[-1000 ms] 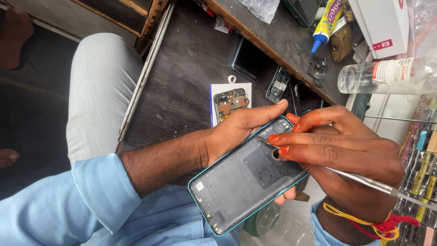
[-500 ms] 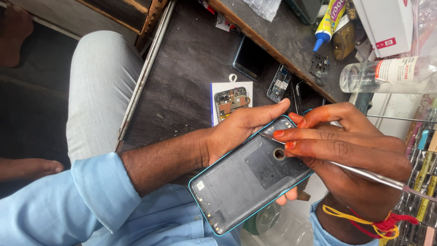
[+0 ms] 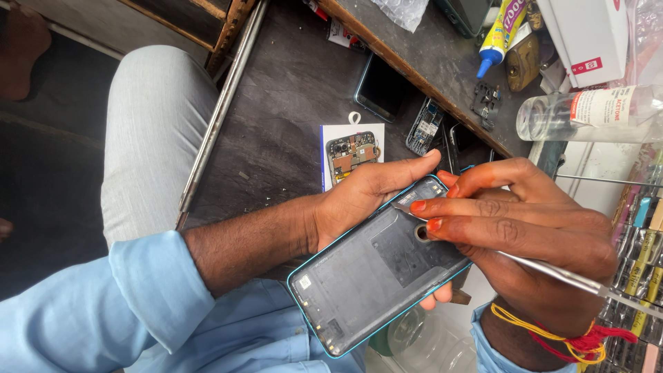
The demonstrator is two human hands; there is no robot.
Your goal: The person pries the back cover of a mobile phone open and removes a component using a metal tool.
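Note:
A phone back cover (image 3: 373, 276), dark grey inside with a teal rim and a round hole, is held inner side up over my lap. My left hand (image 3: 359, 197) grips it from below, with the thumb lying along its upper edge. My right hand (image 3: 532, 235), with red and yellow thread around the wrist, pinches a thin metal tool (image 3: 552, 273). Its tip rests on the cover's inner face near the upper corner, and the fingertips press beside the hole.
On the dark workbench (image 3: 290, 103) lie a circuit board on a white card (image 3: 349, 153), a dark phone (image 3: 378, 86) and small phone parts (image 3: 423, 128). A glue tube (image 3: 503, 27), a clear bottle (image 3: 587, 114) and a white box (image 3: 587, 34) sit on the upper shelf.
Hardly anything differs. My right fingers and the tool tip have shifted slightly along the cover's upper corner, and the left hand keeps its hold.

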